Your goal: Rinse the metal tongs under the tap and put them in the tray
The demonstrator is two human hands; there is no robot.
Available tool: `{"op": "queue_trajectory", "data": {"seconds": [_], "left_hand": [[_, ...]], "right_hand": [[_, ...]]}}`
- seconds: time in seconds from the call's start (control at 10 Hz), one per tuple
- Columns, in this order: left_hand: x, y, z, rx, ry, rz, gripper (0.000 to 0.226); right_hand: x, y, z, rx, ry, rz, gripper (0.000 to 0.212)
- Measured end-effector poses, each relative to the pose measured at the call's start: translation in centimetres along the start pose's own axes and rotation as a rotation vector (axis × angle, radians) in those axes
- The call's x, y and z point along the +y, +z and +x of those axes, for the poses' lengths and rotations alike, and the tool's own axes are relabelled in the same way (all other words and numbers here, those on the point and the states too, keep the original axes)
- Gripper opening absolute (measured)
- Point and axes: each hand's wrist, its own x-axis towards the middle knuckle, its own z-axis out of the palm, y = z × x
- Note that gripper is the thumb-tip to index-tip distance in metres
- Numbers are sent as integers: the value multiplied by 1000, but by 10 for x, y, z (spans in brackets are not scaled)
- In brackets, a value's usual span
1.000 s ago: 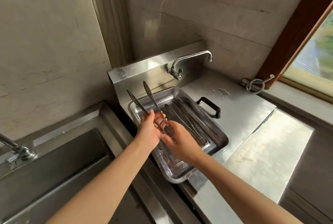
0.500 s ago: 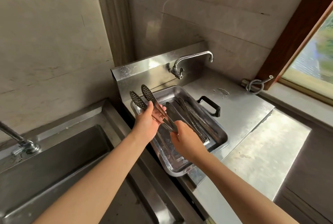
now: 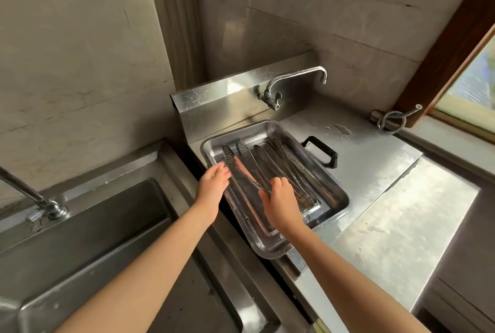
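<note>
A steel tray [image 3: 338,183] sits on the counter below the wall tap [image 3: 296,75], which runs no water. The metal tongs [image 3: 235,164] with perforated spoon-shaped tips lie low along the tray's left side, tips pointing to the far wall. My right hand [image 3: 280,197] pinches their handle end. At the tray's left rim my left hand [image 3: 214,182] is flat with fingers apart, right beside the tongs and holding nothing. Other pairs of tongs [image 3: 278,161] lie in the tray to the right.
A black handle [image 3: 325,154] juts up behind the tray's right rim. A deep steel sink [image 3: 88,228] with its own tap [image 3: 29,194] lies to the left. A coiled hose [image 3: 392,118] rests by the window sill, and a small puddle [image 3: 338,129] marks the counter.
The tongs have come down from an upright tilt above the tray to lie inside it. My left hand has let go of them and opened; my right hand still holds the handle end.
</note>
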Motion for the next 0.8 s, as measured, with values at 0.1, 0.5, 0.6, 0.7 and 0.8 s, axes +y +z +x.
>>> {"op": "queue_trajectory", "data": {"seconds": [0.1, 0.5, 0.6, 0.7, 0.8], "left_hand": [[-15, -13, -1, 71, 331, 702, 39], [-36, -11, -11, -63, 278, 1068, 55], [-32, -11, -15, -94, 262, 1096, 56], [-21, -12, -20, -147, 207, 1115, 60], [-6, -19, -27, -223, 170, 1195, 63]], "right_hand": [[2, 7, 0, -26, 43, -66, 26], [9, 22, -1, -58, 104, -115, 35], [10, 22, -1, -72, 92, -121, 37], [6, 13, 1, -131, 94, -159, 41], [-1, 1, 3, -149, 43, -238, 49]]}}
